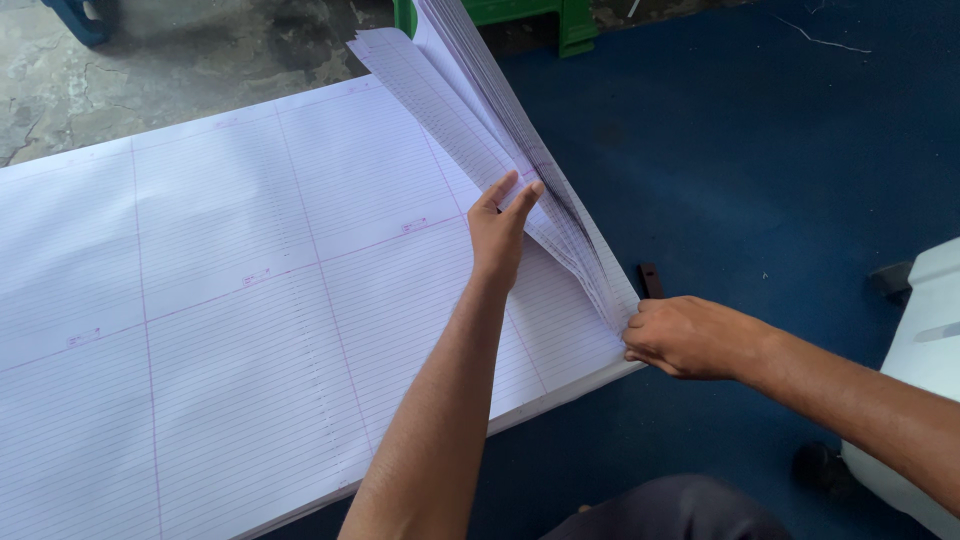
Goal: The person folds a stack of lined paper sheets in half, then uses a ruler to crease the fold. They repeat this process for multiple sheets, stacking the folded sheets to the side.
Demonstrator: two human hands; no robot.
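The fingers of the left hand [497, 232] are held straight and pressed together, their tips laid against the inner face of the lifted sheets [480, 105], just at the line where those sheets rise from the flat stack of ruled paper [220, 290]. The lifted sheets are thus found at twelve to one o'clock of these fingertips, fanned upward toward the top edge of the view, while the palm and forearm are stretched back toward six o'clock over the flat sheets. The right hand [690, 338] is seen at about four o'clock of the left, closed at the near right corner of the stack; its fingertips are curled onto the bottom corner of the lifted sheets, which are pinched there, though the thumb is hidden and the exact grip cannot be told. The lifted bundle runs from this pinch up toward eleven o'clock, past the left fingertips. The flat stack, large, white and lined with pink rulings, is spread from the hands toward nine o'clock and fills the left half of the view. It is laid on a blue floor covering [760, 150], seen at three o'clock of the hands. A small dark flat piece [651, 279] lies on the blue surface just above the right hand. Bare concrete [180, 60] is seen at eleven o'clock, and a green object [560, 20] at twelve.
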